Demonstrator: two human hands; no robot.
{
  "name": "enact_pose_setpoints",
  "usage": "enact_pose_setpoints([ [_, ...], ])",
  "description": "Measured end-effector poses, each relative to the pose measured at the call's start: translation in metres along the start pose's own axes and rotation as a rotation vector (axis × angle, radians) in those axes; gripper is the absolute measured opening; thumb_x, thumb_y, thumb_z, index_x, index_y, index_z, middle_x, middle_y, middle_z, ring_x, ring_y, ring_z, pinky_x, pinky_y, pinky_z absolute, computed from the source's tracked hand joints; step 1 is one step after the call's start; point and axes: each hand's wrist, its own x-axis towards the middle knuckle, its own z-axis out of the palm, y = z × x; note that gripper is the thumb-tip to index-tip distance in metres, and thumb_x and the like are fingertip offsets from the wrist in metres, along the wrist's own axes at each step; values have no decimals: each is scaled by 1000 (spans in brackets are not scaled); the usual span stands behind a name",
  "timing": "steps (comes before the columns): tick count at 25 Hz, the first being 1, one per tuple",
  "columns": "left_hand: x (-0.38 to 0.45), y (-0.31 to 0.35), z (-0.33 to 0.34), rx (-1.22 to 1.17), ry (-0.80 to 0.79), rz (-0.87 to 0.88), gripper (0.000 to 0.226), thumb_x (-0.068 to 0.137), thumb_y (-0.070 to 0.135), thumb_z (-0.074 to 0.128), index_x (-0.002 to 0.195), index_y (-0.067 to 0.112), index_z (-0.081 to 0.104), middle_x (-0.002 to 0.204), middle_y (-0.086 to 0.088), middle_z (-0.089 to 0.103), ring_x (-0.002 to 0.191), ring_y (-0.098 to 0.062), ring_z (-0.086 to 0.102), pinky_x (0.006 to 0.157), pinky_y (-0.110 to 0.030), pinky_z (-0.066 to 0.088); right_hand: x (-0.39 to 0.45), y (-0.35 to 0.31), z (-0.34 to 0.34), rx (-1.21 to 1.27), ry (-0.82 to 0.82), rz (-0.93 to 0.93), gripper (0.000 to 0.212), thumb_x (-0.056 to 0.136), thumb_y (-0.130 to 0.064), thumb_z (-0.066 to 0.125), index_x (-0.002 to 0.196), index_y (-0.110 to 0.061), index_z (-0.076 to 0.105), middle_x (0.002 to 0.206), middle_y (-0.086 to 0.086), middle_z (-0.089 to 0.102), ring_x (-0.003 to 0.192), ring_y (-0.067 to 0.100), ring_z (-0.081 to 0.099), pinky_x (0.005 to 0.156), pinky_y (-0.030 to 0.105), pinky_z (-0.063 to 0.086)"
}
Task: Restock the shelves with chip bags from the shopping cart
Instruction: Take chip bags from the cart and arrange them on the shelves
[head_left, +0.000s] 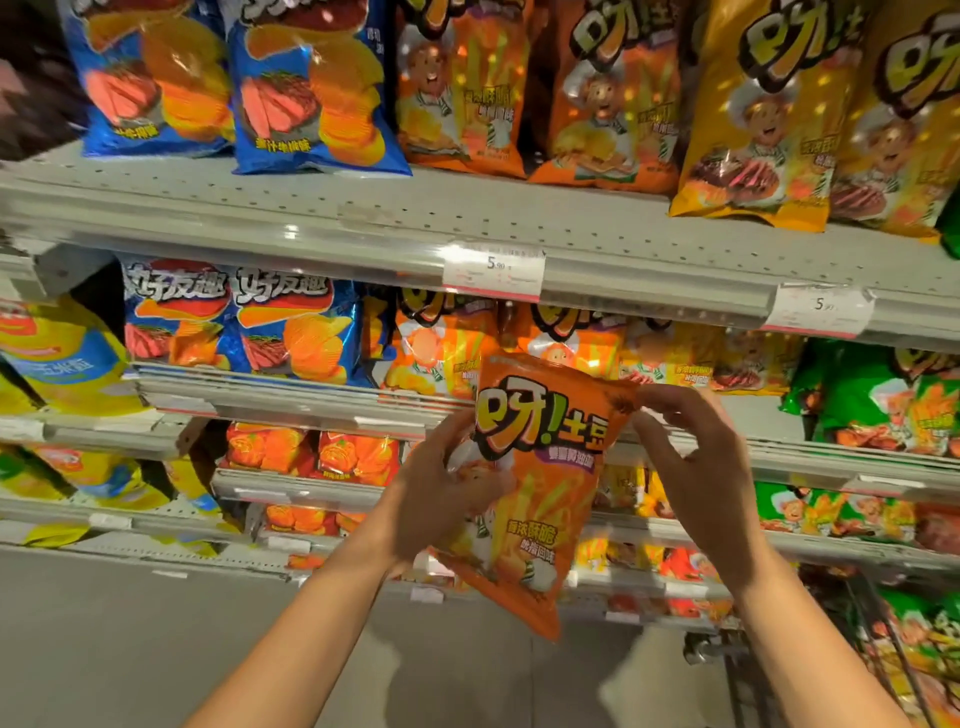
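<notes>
orange chip bag (540, 483) centre frame, upright, in front of the shelves (363, 218) | left hand (441, 499) fingers clasp its 9 o'clock edge, fingertips hidden behind | right hand (696, 467) fingers pinch its 2 o'clock corner | shopping cart (883, 649) at 4 o'clock, cut off | price tag (492, 271) blurred

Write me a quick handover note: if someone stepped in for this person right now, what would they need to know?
Left hand: gripping the orange chip bag along its left side.
Right hand: pinching the bag's top right corner.
The bag is held upright in front of the shelves, not yet placed.
Matching orange bags sit on the second shelf just behind it, likely its spot.
The shopping cart, at lower right, holds more bags.
Left to do: shelve this bag, then carry on emptying the cart.
</notes>
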Motion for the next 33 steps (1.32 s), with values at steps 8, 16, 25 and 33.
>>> enact_pose_setpoints([
  [8,-1,106,-43,164,-243,155,16,78,42,74,83,28,69,72,12,64,65,-4,58,62,-21,48,58,-86,-28,42,177,-141,13,98,-30,62,110,-33,66,104,-11,63,98,5,61,84,24,48],
  [16,24,224,-105,104,-200,251,31,74,43,84,100,27,80,105,-3,79,92,-16,77,71,-28,61,139,-146,-21,213,199,-263,23,101,-38,53,122,-29,55,108,5,67,98,24,66,83,48,57],
  [25,113,234,-80,148,395,471,54,84,23,82,129,8,57,120,-4,70,107,-14,67,91,-33,55,160,-120,29,-52,-73,-67,51,98,-28,63,144,-14,47,108,-2,65,94,11,62,80,19,47],
  [33,148,222,-86,34,326,422,58,85,26,81,136,15,55,113,6,70,94,0,71,77,-21,59,178,-122,19,69,-320,48,62,95,-58,58,150,-36,40,121,-4,68,111,10,64,96,34,49],
])
